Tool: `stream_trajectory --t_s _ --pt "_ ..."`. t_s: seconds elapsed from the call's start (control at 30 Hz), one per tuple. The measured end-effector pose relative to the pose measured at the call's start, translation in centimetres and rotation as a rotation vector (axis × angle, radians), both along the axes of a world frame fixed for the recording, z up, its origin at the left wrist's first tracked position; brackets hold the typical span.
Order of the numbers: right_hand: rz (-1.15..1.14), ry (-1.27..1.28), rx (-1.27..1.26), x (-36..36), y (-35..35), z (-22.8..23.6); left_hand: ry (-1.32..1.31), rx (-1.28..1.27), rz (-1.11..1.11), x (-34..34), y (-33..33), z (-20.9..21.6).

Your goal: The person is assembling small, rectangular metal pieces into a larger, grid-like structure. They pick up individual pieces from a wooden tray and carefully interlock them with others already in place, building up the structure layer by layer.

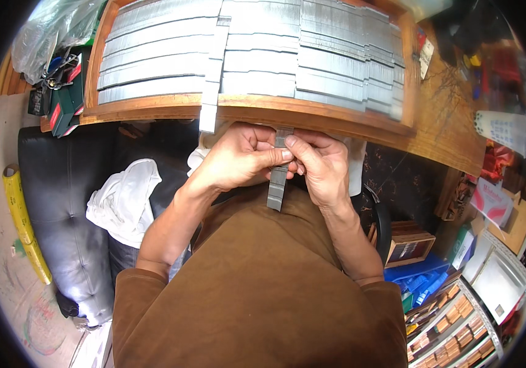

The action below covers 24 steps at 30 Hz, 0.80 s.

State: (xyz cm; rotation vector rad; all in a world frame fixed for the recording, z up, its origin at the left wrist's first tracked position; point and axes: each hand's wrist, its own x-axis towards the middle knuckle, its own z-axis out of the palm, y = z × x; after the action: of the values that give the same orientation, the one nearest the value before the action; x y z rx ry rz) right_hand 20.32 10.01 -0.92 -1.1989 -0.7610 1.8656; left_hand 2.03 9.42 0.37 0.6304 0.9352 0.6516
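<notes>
Between my hands, just in front of the table edge, a narrow dark grey strip (277, 187) with cross lines hangs down toward my lap. My left hand (247, 153) pinches it from the left, the thumb lying on its face. From the right, my right hand (319, 161) grips the same strip, thumb tip close to the left thumb. The strip's upper end is partly covered by my fingers. Beyond them, a wooden tray (171, 101) holds rows of thin silvery grey plates (260, 61). One long light strip (209, 107) lies across the plates and sticks out over the tray's front rail.
A black padded seat (60, 202) bears a white cloth (125, 196) on the left. A yellow roll (23, 227) lies beyond it. Green boxes (66, 104) flank the tray. The wooden table (447, 122) extends right, with a white cup-shaped container (501, 130). Shelves (459, 325) stand lower right.
</notes>
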Motion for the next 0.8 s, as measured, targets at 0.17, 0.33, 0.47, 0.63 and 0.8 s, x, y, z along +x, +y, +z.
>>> stream_trajectory --t_s 0.17,0.33,0.47,0.63,0.8 --pt "-0.012 -0.003 -0.006 0.0 -0.1 -0.5 -0.004 0.010 0.008 0.0 0.0 0.1" --pt "-0.032 -0.055 0.036 -0.3 -0.3 -0.8 0.035 0.036 0.039 0.1 -0.3 -0.4" --pt "-0.026 -0.038 0.082 -0.2 -0.4 -1.2 0.048 0.043 0.067 0.3 -0.9 -0.9" --pt "-0.003 -0.035 0.088 -0.1 -0.4 -1.0 0.066 0.015 0.036 0.0 -0.8 -0.2" --pt "0.000 -0.021 0.077 0.1 -0.4 -0.8 0.073 -0.015 0.031 0.0 -1.0 -0.4"
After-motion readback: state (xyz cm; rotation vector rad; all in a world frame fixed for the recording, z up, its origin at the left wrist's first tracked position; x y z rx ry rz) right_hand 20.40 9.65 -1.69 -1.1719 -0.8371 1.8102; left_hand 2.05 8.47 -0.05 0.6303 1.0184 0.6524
